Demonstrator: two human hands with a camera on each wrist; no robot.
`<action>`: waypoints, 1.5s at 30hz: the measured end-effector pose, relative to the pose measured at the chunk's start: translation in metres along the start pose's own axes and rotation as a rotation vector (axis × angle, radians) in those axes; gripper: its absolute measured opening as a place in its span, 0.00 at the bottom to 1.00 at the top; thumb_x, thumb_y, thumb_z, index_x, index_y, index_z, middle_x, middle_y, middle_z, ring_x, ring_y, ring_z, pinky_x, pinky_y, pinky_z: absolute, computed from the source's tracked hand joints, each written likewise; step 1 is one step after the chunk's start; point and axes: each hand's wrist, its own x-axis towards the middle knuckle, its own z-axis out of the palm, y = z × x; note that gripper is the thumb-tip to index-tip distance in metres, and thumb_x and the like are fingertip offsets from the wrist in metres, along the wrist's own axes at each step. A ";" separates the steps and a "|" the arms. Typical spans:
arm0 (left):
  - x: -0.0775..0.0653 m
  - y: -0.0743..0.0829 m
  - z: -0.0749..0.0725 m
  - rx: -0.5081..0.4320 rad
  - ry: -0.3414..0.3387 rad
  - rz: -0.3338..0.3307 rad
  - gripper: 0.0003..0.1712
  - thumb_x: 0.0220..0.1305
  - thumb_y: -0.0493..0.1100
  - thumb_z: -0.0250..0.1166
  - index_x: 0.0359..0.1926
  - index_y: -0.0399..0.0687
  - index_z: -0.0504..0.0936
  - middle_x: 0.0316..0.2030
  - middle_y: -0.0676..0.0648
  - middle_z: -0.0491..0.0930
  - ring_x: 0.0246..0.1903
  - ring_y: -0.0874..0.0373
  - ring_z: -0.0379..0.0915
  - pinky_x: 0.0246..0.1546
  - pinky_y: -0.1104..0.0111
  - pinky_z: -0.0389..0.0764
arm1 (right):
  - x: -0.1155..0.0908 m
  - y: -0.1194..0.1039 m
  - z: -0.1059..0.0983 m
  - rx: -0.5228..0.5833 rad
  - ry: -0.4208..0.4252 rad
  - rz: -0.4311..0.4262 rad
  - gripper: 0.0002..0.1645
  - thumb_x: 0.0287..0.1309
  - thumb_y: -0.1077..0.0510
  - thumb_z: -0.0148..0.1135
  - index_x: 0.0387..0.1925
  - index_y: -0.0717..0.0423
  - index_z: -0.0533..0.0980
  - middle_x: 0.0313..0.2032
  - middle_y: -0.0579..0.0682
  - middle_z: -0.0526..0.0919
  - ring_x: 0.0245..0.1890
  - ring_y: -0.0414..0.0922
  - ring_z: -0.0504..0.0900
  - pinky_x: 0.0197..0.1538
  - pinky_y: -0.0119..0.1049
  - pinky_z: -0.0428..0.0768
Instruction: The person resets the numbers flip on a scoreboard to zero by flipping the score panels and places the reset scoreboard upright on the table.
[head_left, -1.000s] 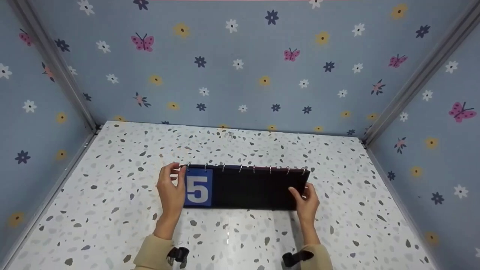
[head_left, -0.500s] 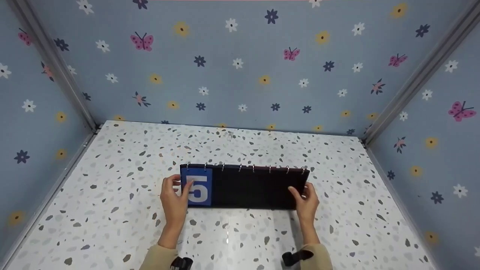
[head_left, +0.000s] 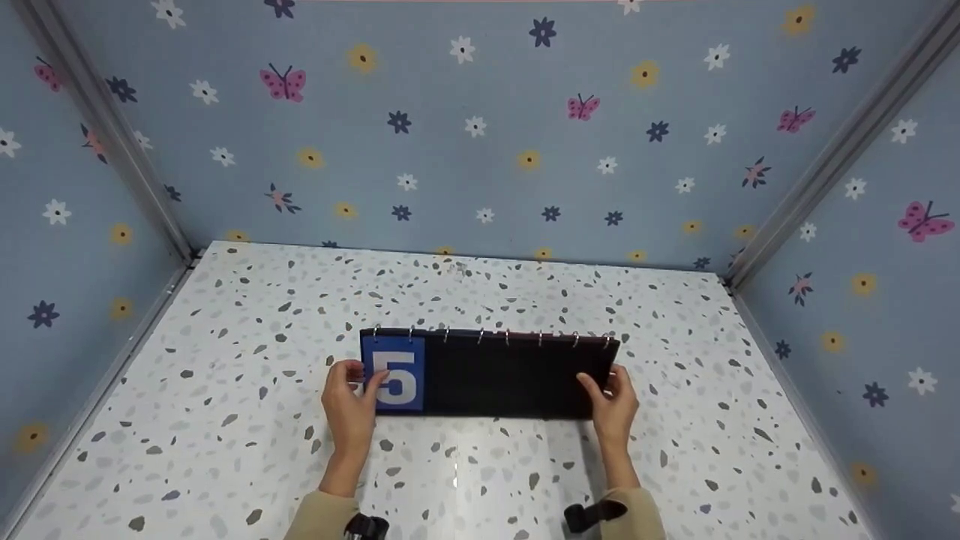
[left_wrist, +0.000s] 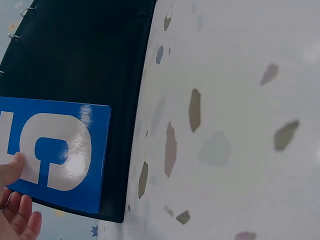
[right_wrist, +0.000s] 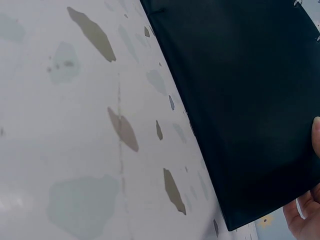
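Observation:
A long black flip scoreboard (head_left: 502, 379) stands tilted on the table, metal rings (head_left: 481, 336) along its top edge. At its left end hangs a blue number card (left_wrist: 60, 195) with a white 5; the rest of the front is plain black. My left hand (head_left: 351, 409) grips the left edge, its thumb lying over the card and its fingers behind. My right hand (head_left: 615, 409) holds the right edge, thumb on the black front and fingers curled behind. In the right wrist view only part of that hand shows beside the black panel (right_wrist: 240, 110). The scoreboard's back is hidden.
The white speckled tabletop (head_left: 247, 420) spreads around the scoreboard. Blue panels with flowers and butterflies (head_left: 465, 150) rise at the back and both sides, joined by grey metal posts (head_left: 124, 142) in the corners.
My left hand has slid down from the scoreboard's top left corner to the middle of its left edge, the thumb now on the card. My right hand and the scoreboard have stayed put.

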 end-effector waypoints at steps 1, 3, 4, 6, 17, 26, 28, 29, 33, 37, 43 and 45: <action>0.001 0.000 0.000 -0.003 0.001 -0.004 0.17 0.42 0.36 0.72 0.30 0.34 0.73 0.26 0.42 0.73 0.27 0.54 0.70 0.29 0.64 0.70 | 0.000 0.000 0.000 0.005 -0.001 0.001 0.18 0.39 0.61 0.71 0.34 0.63 0.73 0.25 0.56 0.79 0.24 0.40 0.76 0.29 0.27 0.74; 0.002 -0.001 -0.001 -0.010 0.002 -0.013 0.17 0.41 0.36 0.72 0.29 0.34 0.73 0.25 0.43 0.73 0.25 0.55 0.70 0.28 0.65 0.69 | 0.000 0.000 0.000 0.009 -0.003 0.000 0.18 0.39 0.61 0.71 0.33 0.63 0.73 0.25 0.56 0.79 0.24 0.40 0.76 0.28 0.27 0.74; 0.002 -0.001 -0.001 -0.012 0.003 -0.020 0.16 0.41 0.36 0.72 0.28 0.34 0.73 0.24 0.43 0.74 0.24 0.55 0.69 0.27 0.66 0.69 | 0.000 0.000 0.000 0.010 -0.004 0.001 0.18 0.39 0.61 0.71 0.33 0.63 0.73 0.24 0.55 0.79 0.23 0.40 0.76 0.28 0.27 0.74; 0.003 0.000 -0.002 -0.020 0.002 -0.034 0.15 0.40 0.35 0.72 0.27 0.34 0.74 0.23 0.43 0.74 0.23 0.55 0.69 0.26 0.69 0.68 | 0.000 -0.001 0.000 0.011 -0.006 -0.002 0.18 0.39 0.61 0.71 0.33 0.63 0.73 0.24 0.55 0.78 0.23 0.40 0.75 0.28 0.27 0.74; 0.003 -0.001 -0.007 -0.005 0.004 -0.017 0.11 0.42 0.35 0.71 0.26 0.33 0.79 0.21 0.43 0.77 0.22 0.56 0.70 0.26 0.74 0.68 | -0.001 0.000 0.000 0.034 0.009 -0.026 0.18 0.38 0.60 0.72 0.32 0.60 0.74 0.24 0.53 0.78 0.23 0.40 0.76 0.28 0.26 0.73; -0.004 0.004 -0.017 0.007 -0.007 0.023 0.20 0.42 0.36 0.71 0.33 0.36 0.70 0.25 0.46 0.74 0.20 0.59 0.68 0.22 0.76 0.63 | -0.001 -0.001 -0.001 0.014 -0.008 0.030 0.19 0.39 0.60 0.71 0.34 0.62 0.74 0.25 0.56 0.79 0.24 0.42 0.76 0.29 0.28 0.75; -0.006 0.005 -0.020 -0.016 -0.035 0.021 0.19 0.43 0.35 0.71 0.32 0.37 0.68 0.23 0.47 0.73 0.21 0.60 0.67 0.23 0.77 0.64 | -0.001 -0.001 -0.001 0.010 -0.008 0.033 0.19 0.39 0.60 0.71 0.34 0.62 0.74 0.25 0.56 0.79 0.25 0.41 0.76 0.29 0.27 0.74; -0.006 0.006 -0.021 -0.029 -0.051 0.025 0.18 0.44 0.35 0.70 0.32 0.37 0.68 0.23 0.47 0.73 0.21 0.60 0.67 0.23 0.78 0.64 | -0.001 -0.001 -0.001 0.009 -0.007 0.035 0.19 0.39 0.60 0.71 0.34 0.62 0.74 0.25 0.56 0.79 0.24 0.41 0.76 0.29 0.27 0.74; -0.007 0.008 -0.029 -0.089 -0.117 0.055 0.12 0.46 0.33 0.69 0.32 0.37 0.75 0.25 0.47 0.76 0.22 0.60 0.68 0.26 0.79 0.67 | 0.000 0.000 0.000 0.018 -0.010 0.036 0.18 0.39 0.61 0.71 0.34 0.62 0.74 0.26 0.56 0.79 0.25 0.39 0.77 0.30 0.28 0.75; -0.005 0.011 -0.036 -0.147 -0.158 0.090 0.06 0.51 0.29 0.63 0.33 0.36 0.79 0.28 0.46 0.79 0.26 0.60 0.72 0.31 0.81 0.70 | 0.001 0.000 0.000 0.023 -0.008 0.027 0.18 0.39 0.62 0.71 0.34 0.63 0.74 0.26 0.57 0.80 0.25 0.40 0.77 0.30 0.28 0.75; -0.004 0.002 -0.042 -0.314 -0.249 0.147 0.12 0.57 0.23 0.53 0.38 0.34 0.79 0.34 0.44 0.79 0.34 0.59 0.75 0.37 0.77 0.73 | 0.000 -0.002 0.000 0.038 -0.008 0.009 0.18 0.39 0.63 0.70 0.34 0.65 0.73 0.26 0.59 0.79 0.25 0.44 0.77 0.29 0.29 0.75; -0.002 0.007 -0.047 -0.353 -0.271 0.162 0.13 0.55 0.21 0.53 0.39 0.32 0.79 0.35 0.42 0.79 0.36 0.58 0.75 0.39 0.76 0.73 | -0.001 -0.007 -0.001 0.022 -0.013 -0.002 0.18 0.40 0.63 0.70 0.34 0.66 0.73 0.26 0.59 0.79 0.25 0.44 0.77 0.29 0.28 0.74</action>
